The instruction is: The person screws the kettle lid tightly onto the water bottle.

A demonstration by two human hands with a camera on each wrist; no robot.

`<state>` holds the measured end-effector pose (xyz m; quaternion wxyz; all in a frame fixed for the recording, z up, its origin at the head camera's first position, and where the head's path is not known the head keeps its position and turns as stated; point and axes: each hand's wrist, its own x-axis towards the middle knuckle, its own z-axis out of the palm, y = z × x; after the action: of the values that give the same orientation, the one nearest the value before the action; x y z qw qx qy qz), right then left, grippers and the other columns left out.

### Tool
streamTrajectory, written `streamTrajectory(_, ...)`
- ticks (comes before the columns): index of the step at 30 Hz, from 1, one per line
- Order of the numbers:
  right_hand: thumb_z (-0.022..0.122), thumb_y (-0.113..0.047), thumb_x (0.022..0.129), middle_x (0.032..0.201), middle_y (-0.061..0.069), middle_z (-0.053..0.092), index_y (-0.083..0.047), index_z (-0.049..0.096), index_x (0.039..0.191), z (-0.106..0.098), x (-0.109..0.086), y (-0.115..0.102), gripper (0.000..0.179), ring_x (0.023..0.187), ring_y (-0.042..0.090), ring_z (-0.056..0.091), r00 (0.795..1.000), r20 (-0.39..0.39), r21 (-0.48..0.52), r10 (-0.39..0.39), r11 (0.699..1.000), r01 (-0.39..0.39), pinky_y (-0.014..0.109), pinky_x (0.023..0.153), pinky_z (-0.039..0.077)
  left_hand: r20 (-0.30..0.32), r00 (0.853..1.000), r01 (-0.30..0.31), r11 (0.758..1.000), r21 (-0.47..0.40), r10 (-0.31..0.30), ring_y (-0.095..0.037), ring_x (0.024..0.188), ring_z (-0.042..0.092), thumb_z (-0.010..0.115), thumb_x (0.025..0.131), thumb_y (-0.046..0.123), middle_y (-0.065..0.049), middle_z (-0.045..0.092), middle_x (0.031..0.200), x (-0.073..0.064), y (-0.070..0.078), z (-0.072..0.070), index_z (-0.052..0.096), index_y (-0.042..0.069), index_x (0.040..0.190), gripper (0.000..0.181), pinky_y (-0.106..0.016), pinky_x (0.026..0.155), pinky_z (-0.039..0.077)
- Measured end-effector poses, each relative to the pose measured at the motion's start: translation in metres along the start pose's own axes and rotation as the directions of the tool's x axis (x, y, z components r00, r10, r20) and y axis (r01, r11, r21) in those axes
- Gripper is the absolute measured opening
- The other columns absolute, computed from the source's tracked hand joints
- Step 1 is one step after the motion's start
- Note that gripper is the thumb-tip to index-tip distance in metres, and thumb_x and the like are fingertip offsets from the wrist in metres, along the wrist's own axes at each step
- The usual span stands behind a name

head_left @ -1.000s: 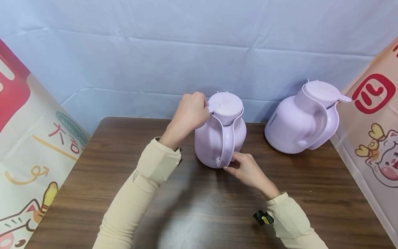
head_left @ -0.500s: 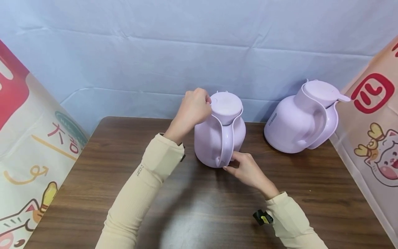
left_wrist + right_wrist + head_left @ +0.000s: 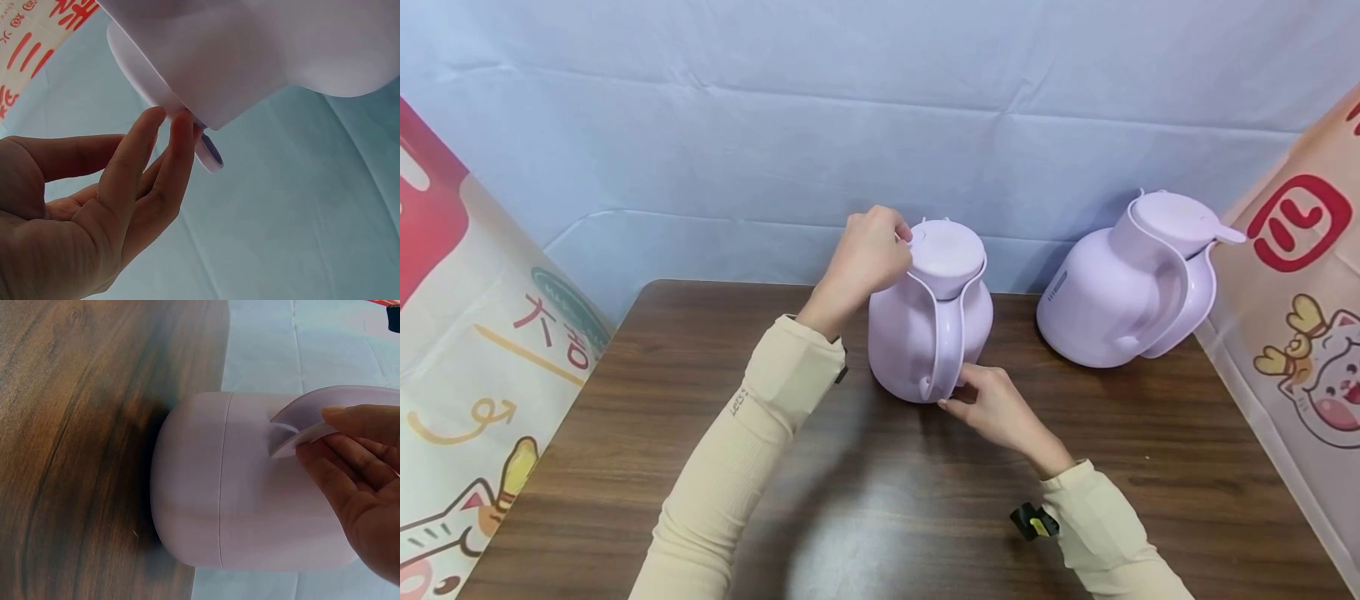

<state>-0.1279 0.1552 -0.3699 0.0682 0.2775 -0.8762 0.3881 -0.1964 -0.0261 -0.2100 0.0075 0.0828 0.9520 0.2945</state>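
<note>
A lilac thermos jug (image 3: 895, 350) stands upright on the wooden table. My left hand (image 3: 872, 254) is at the left side of its round lid (image 3: 951, 250). In the left wrist view, two fingertips (image 3: 156, 115) pinch at the lid's edge, where the lid's tab is mostly hidden behind the hand. My right hand (image 3: 996, 408) holds the lower end of the jug's handle (image 3: 950, 342). In the right wrist view, thumb and fingers pinch that handle's free tip, close to the jug's body.
A second lilac thermos jug (image 3: 1097, 300) stands at the back right, its lid tab pointing right. The dark wooden table (image 3: 700, 400) ends at a pale blue cloth backdrop (image 3: 760, 150). Printed banners (image 3: 1315, 333) flank both sides.
My left hand has moved slightly up and away along the lid's left side. The lid's tab has turned clockwise from the front left and is now covered. The right hand stays on the handle.
</note>
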Motion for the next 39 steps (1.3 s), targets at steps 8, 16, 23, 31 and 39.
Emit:
streamTrajectory(8,0.074,0.001,0.069,0.085,0.004,0.067,-0.006,0.066,0.089,-0.0005,0.0005,-0.0006,0.022,0.077,0.016,0.061,1.000,0.009,0.000,0.005,1.000,-0.005,0.036,0.069,0.050,-0.006,1.000,-0.029,0.999,-0.030,0.029,-0.022,0.094,0.050,0.047,0.078,-0.002,-0.007,0.060,0.096,0.0013,-0.0011,0.0002,0.064,0.007,0.105,0.034,-0.029,0.076,0.043)
streamTrajectory(16,0.074,-0.001,0.069,0.085,0.005,0.067,-0.006,0.066,0.089,-0.0013,0.0016,-0.0005,0.022,0.078,0.017,0.062,1.000,0.013,-0.022,-0.005,1.000,0.005,0.033,0.069,0.049,-0.006,0.999,-0.050,0.998,-0.030,0.050,-0.022,0.093,0.050,0.047,0.076,-0.004,-0.007,0.060,0.095,0.0038,-0.0002,0.0019,0.063,0.008,0.109,0.039,-0.028,0.075,0.041)
streamTrajectory(23,0.075,0.000,0.068,0.085,0.005,0.068,-0.006,0.067,0.089,-0.0024,0.0028,0.0004,0.023,0.078,0.017,0.063,1.000,0.018,-0.027,-0.021,0.999,0.021,0.032,0.070,0.050,0.001,0.998,-0.071,0.997,-0.028,0.071,-0.022,0.092,0.049,0.046,0.078,-0.004,-0.008,0.060,0.099,0.0052,0.0005,0.0038,0.061,0.009,0.114,0.041,-0.028,0.073,0.041)
streamTrajectory(31,0.075,-0.001,0.069,0.085,0.004,0.067,-0.006,0.067,0.089,-0.0017,0.0025,0.0008,0.023,0.079,0.017,0.062,0.999,0.032,-0.012,0.001,1.000,0.000,0.036,0.071,0.050,0.027,0.995,-0.093,0.996,-0.016,0.093,-0.022,0.103,0.052,0.046,0.080,-0.004,-0.010,0.060,0.114,0.0075,-0.0022,0.0061,0.058,0.009,0.119,0.043,-0.030,0.082,0.042)
streamTrajectory(39,0.075,-0.001,0.068,0.085,0.004,0.067,-0.006,0.067,0.089,-0.0019,0.0019,0.0010,0.023,0.078,0.017,0.062,1.000,0.028,-0.016,0.000,1.000,0.001,0.039,0.070,0.049,0.035,0.996,-0.084,0.996,-0.039,0.086,-0.022,0.106,0.051,0.045,0.079,-0.004,-0.009,0.059,0.115,0.0075,-0.0047,0.0042,0.058,0.009,0.120,0.045,-0.029,0.085,0.041)
